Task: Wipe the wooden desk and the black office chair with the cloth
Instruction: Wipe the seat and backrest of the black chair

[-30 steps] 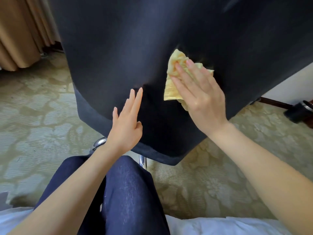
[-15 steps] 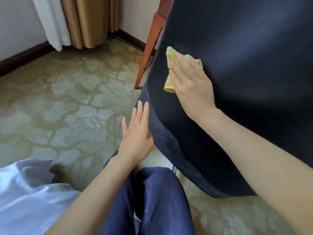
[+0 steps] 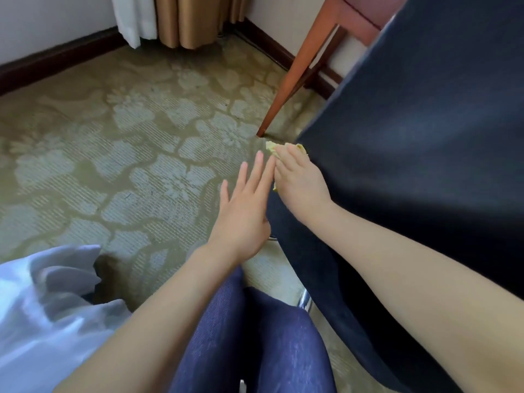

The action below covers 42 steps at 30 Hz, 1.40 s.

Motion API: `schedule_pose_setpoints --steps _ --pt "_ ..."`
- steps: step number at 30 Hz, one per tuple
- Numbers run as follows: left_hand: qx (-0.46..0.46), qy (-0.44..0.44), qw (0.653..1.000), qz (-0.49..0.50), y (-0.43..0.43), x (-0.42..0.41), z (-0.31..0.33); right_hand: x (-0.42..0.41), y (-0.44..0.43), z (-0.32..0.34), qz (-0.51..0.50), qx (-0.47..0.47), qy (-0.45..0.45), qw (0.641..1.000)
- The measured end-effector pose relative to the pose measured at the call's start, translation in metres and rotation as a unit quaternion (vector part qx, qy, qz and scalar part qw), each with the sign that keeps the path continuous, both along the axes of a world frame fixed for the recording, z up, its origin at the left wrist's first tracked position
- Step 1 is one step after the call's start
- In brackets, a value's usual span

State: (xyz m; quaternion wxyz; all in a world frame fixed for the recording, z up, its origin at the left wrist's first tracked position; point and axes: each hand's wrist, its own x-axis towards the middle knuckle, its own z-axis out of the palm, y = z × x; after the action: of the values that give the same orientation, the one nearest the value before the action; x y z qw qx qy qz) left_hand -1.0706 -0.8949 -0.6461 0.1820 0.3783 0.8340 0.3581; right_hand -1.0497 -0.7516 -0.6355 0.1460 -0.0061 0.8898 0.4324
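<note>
The black office chair (image 3: 411, 154) fills the right side of the head view, its dark fabric back close to me. My right hand (image 3: 300, 185) presses a yellow cloth (image 3: 273, 147) flat against the chair's left edge; only small bits of cloth show past the fingertips. My left hand (image 3: 243, 214) is open with fingers spread, lying beside the right hand at the chair's edge and holding nothing. A leg of the wooden desk (image 3: 297, 72) slants down to the carpet behind the chair.
A patterned green carpet (image 3: 127, 154) covers the floor to the left. Tan and white curtains (image 3: 170, 18) hang at the back wall above a dark baseboard. My knees in dark blue trousers (image 3: 249, 341) are at the bottom, with a chrome chair part (image 3: 304, 302) beside them.
My right hand has slid the cloth down and left across the chair back to its left edge. The view has swung left, showing more carpet. My left hand stayed open near the edge.
</note>
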Motion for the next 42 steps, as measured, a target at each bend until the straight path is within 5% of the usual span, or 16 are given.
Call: schedule_pose_setpoints --steps 8,18,28,35,39,42 --pt "-0.011 0.144 0.974 -0.173 0.044 -0.008 -0.006 0.060 -0.005 -0.038 0.033 -0.030 -0.082 0.996" --pt "-0.031 0.207 0.956 -0.207 0.049 -0.022 -0.017 0.193 0.010 -0.016 0.123 -0.069 -0.233 0.962" --pt "-0.012 0.290 0.929 -0.228 0.039 -0.050 -0.037 0.116 -0.002 0.023 0.071 -0.069 -0.040 0.994" --pt "-0.152 0.171 0.969 -0.090 0.015 -0.039 -0.084 0.018 0.007 0.006 0.033 -0.065 0.006 0.997" --pt "-0.060 0.012 0.996 0.060 0.014 -0.025 -0.102 -0.016 0.006 -0.023 -0.007 -0.096 0.022 0.995" --pt "-0.013 -0.031 0.992 0.123 0.023 -0.013 -0.111 -0.021 0.004 -0.051 -0.003 -0.101 -0.002 0.995"
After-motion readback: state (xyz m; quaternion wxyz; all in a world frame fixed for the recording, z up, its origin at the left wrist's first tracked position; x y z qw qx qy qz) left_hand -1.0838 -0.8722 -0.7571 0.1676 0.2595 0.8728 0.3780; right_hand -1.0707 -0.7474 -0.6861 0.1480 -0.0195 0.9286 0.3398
